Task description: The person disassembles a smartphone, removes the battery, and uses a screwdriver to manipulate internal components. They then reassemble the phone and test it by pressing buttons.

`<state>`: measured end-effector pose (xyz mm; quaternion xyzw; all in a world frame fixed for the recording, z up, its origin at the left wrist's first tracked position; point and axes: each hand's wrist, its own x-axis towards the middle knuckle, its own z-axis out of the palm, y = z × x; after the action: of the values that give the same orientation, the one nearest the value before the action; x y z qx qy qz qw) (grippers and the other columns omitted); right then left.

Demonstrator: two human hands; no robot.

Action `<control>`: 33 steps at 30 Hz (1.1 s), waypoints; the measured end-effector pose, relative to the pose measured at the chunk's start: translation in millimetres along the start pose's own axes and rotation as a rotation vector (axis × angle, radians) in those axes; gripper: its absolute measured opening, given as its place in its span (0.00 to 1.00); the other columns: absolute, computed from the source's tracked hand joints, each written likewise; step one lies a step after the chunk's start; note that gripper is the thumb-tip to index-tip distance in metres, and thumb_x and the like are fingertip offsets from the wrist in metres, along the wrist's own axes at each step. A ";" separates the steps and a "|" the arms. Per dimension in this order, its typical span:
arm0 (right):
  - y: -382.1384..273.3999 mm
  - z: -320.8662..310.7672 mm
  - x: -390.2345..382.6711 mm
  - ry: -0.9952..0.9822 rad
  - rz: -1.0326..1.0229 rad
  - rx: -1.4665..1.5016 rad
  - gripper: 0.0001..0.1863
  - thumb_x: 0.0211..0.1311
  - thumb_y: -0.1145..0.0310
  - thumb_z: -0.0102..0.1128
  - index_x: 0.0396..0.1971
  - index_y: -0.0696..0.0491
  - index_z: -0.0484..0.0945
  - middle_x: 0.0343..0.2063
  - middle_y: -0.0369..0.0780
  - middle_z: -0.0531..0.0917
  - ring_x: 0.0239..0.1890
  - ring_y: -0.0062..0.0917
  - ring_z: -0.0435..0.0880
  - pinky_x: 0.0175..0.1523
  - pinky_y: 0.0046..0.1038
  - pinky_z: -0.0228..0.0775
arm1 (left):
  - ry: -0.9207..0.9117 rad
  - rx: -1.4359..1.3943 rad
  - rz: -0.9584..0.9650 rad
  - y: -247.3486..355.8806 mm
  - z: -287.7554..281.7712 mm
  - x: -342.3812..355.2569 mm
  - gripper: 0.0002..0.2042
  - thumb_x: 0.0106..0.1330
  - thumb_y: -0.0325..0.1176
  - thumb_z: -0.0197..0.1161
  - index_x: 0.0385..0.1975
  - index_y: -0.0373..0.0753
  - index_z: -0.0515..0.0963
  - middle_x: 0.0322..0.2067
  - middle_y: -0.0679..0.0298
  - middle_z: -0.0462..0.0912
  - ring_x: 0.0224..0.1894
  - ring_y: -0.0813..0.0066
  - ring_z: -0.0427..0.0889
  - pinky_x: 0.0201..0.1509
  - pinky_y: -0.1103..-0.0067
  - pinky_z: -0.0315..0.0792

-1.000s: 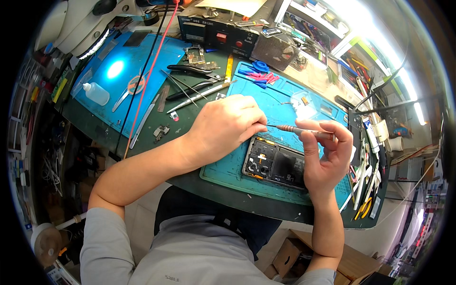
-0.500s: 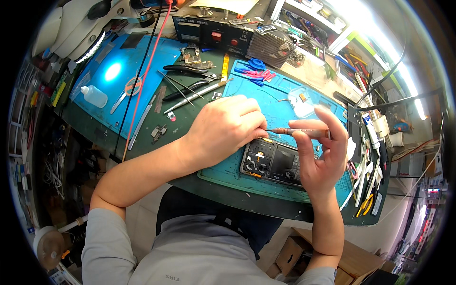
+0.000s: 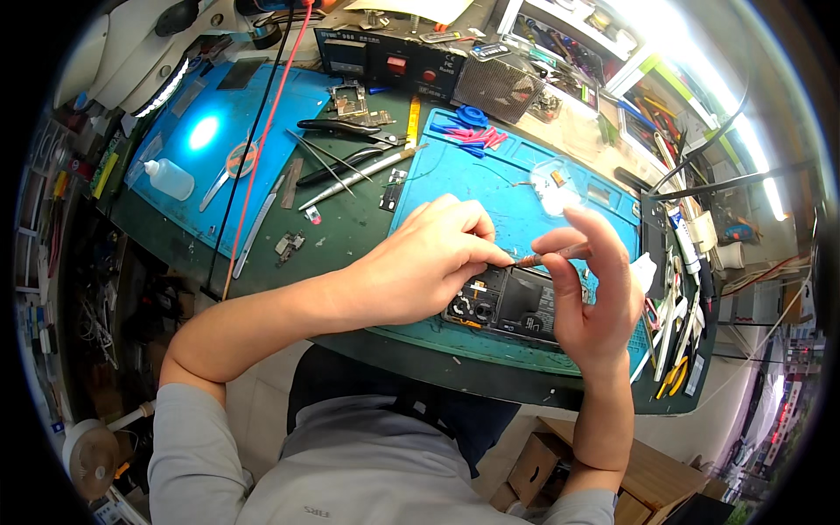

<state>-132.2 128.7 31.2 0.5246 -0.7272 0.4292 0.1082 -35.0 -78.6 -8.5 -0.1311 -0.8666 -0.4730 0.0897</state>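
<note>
An opened smartphone (image 3: 525, 302) lies on the blue work mat (image 3: 446, 188), its inside facing up. My right hand (image 3: 599, 297) holds a slim brown-handled screwdriver (image 3: 573, 252) between thumb and fingers, over the phone's far edge. The shaft slants down to the left. Against its tip, my left hand (image 3: 437, 258) is closed in a pinch at the phone's upper edge. Whatever those fingertips hold is too small to make out. Part of the phone's left end is covered by the left hand, and its right end by the right hand.
Pliers (image 3: 341, 129), tweezers (image 3: 350, 184) and a white bottle (image 3: 169, 178) lie to the left. Pink and blue picks (image 3: 477, 137) and a clear round dish (image 3: 560, 188) sit farther back. Several tools (image 3: 678, 328) crowd the right edge. A black power unit (image 3: 389, 66) stands behind.
My left hand has shifted right and slightly nearer, over the phone's far edge, uncovering a small black part behind it. The screwdriver's tip has moved right and down, and its handle now tilts upward.
</note>
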 end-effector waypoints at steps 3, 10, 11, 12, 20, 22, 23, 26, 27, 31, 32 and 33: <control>1.2 -1.5 0.2 -0.040 -0.048 0.019 0.21 0.65 0.81 0.67 0.58 0.60 0.78 0.41 0.45 0.90 0.35 0.31 0.90 0.41 0.29 0.82 | 0.005 0.018 0.019 -1.3 0.7 -0.5 0.12 0.67 0.21 0.65 0.47 0.41 0.87 0.44 0.61 0.79 0.51 0.59 0.76 0.57 0.67 0.70; -4.1 -7.2 0.0 -0.023 0.037 -0.053 0.23 0.62 0.80 0.70 0.58 0.59 0.80 0.46 0.46 0.90 0.40 0.32 0.91 0.45 0.31 0.83 | 0.311 0.211 0.040 -7.2 -14.0 10.4 0.08 0.66 0.22 0.66 0.44 0.36 0.84 0.37 0.57 0.83 0.41 0.60 0.83 0.45 0.70 0.78; -6.5 -5.9 5.3 -0.002 0.022 -0.059 0.24 0.62 0.79 0.72 0.59 0.59 0.80 0.45 0.45 0.90 0.40 0.32 0.91 0.45 0.31 0.83 | 0.359 0.269 0.029 -9.3 -15.2 10.1 0.06 0.66 0.22 0.67 0.42 0.35 0.84 0.36 0.57 0.83 0.40 0.59 0.84 0.44 0.70 0.78; -7.4 -4.0 5.9 0.007 0.057 0.001 0.26 0.61 0.79 0.73 0.60 0.60 0.79 0.44 0.45 0.90 0.40 0.31 0.91 0.45 0.30 0.83 | 0.342 0.292 0.010 -10.1 -15.1 8.8 0.06 0.66 0.23 0.68 0.41 0.36 0.84 0.36 0.58 0.83 0.40 0.60 0.83 0.45 0.70 0.78; -12.8 -5.5 11.0 0.019 0.185 0.049 0.27 0.64 0.83 0.67 0.65 0.58 0.78 0.38 0.42 0.89 0.37 0.27 0.90 0.46 0.28 0.83 | 0.239 0.406 0.035 -8.7 -8.8 12.2 0.05 0.63 0.30 0.73 0.35 0.40 0.84 0.35 0.64 0.82 0.40 0.65 0.81 0.44 0.70 0.76; -11.6 -2.9 11.7 0.038 0.175 0.110 0.28 0.65 0.84 0.66 0.65 0.58 0.78 0.36 0.41 0.89 0.36 0.27 0.89 0.45 0.27 0.83 | 0.238 0.428 0.051 -11.0 -7.0 13.3 0.05 0.62 0.31 0.73 0.34 0.41 0.84 0.34 0.64 0.80 0.40 0.64 0.80 0.43 0.69 0.75; -9.7 -2.5 9.7 0.019 0.197 0.116 0.28 0.65 0.84 0.66 0.65 0.58 0.78 0.35 0.40 0.88 0.36 0.26 0.89 0.44 0.27 0.83 | 0.238 0.440 0.057 -12.2 -6.3 13.4 0.05 0.62 0.31 0.73 0.34 0.42 0.84 0.34 0.65 0.79 0.39 0.64 0.79 0.43 0.69 0.75; -4.4 -6.2 9.5 -0.010 0.124 -0.044 0.28 0.65 0.83 0.67 0.66 0.58 0.78 0.35 0.40 0.88 0.36 0.27 0.89 0.43 0.27 0.83 | 0.253 0.505 0.107 -8.6 -5.8 16.2 0.05 0.61 0.30 0.73 0.32 0.41 0.83 0.34 0.65 0.76 0.40 0.63 0.77 0.44 0.68 0.74; -5.1 -5.9 9.9 -0.009 0.131 -0.013 0.28 0.65 0.83 0.67 0.66 0.58 0.78 0.35 0.40 0.88 0.36 0.27 0.90 0.43 0.27 0.83 | 0.244 0.516 0.102 -9.7 -4.7 15.9 0.06 0.61 0.30 0.73 0.33 0.41 0.82 0.35 0.65 0.76 0.40 0.63 0.77 0.45 0.68 0.73; -11.8 -2.0 12.1 -0.005 0.209 0.175 0.28 0.64 0.83 0.68 0.65 0.57 0.78 0.35 0.41 0.88 0.36 0.27 0.90 0.42 0.27 0.82 | 0.219 0.538 0.126 -11.2 -4.6 16.0 0.07 0.61 0.28 0.72 0.34 0.39 0.79 0.36 0.64 0.75 0.41 0.63 0.76 0.47 0.68 0.73; -7.8 -4.0 9.9 -0.019 0.159 0.051 0.28 0.63 0.83 0.68 0.65 0.57 0.79 0.35 0.41 0.88 0.36 0.27 0.90 0.42 0.27 0.82 | 0.212 0.542 0.135 -11.3 -6.0 15.7 0.07 0.61 0.27 0.71 0.35 0.39 0.78 0.37 0.63 0.75 0.42 0.63 0.76 0.47 0.68 0.73; -7.0 -3.2 10.6 -0.009 0.128 0.006 0.28 0.63 0.83 0.68 0.65 0.56 0.79 0.35 0.41 0.88 0.35 0.26 0.90 0.41 0.27 0.82 | 0.244 0.511 0.155 -10.2 -7.3 16.9 0.08 0.62 0.26 0.71 0.35 0.38 0.78 0.37 0.63 0.76 0.42 0.62 0.77 0.47 0.68 0.73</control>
<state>-131.6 123.5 43.1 0.4793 -0.7586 0.4349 0.0756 -54.0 -87.6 -7.9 -0.1123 -0.9278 -0.2432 0.2595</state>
